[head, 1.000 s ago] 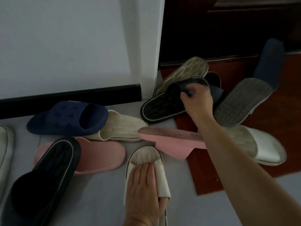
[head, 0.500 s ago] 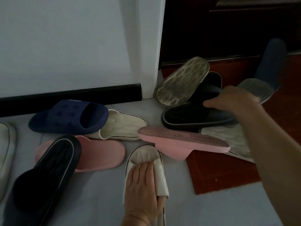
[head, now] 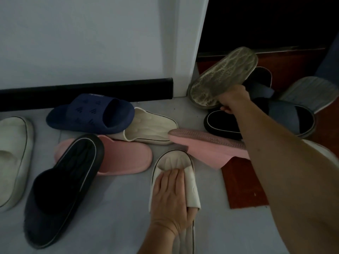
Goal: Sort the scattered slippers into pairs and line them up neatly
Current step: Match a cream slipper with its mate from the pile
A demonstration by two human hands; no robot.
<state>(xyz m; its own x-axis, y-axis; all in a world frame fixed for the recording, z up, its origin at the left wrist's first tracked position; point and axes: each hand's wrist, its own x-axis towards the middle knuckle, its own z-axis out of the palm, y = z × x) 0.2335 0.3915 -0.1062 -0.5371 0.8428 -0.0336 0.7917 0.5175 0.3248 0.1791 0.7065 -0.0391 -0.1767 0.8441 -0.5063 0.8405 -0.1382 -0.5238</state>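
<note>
— Where is the person's left hand (head: 172, 197)?
— Nearest of all, by the floor's near edge. Its fingers lie flat over the strap of a cream slipper (head: 174, 160) and the thumb is tucked under the strap's edge, so it pinches that strap. The slipper lies sole down.
— What is to its left?
— A black slipper (head: 62, 189) overlaps one end of a pink slipper (head: 124, 156). A white slipper (head: 12, 158) sits at the floor's left edge.
— And farther out?
— A second pink slipper (head: 207, 145) is tipped so its sole shows, partly over the red mat (head: 244, 182). Its tip touches a second cream slipper (head: 152, 127), which is partly under a navy slipper (head: 91, 114) near the black skirting (head: 86, 92).
— The right hand?
— Farthest, by the door frame (head: 189, 43). The right hand (head: 233, 101) has its fingers curled round the edge of a sole-up slipper (head: 223, 77), whose grimy sole tilts toward the camera. Just beside the hand lies a dark slipper with a blue-grey strap (head: 275, 121), and a grey-soled slipper (head: 310, 92) shows toward the right edge
</note>
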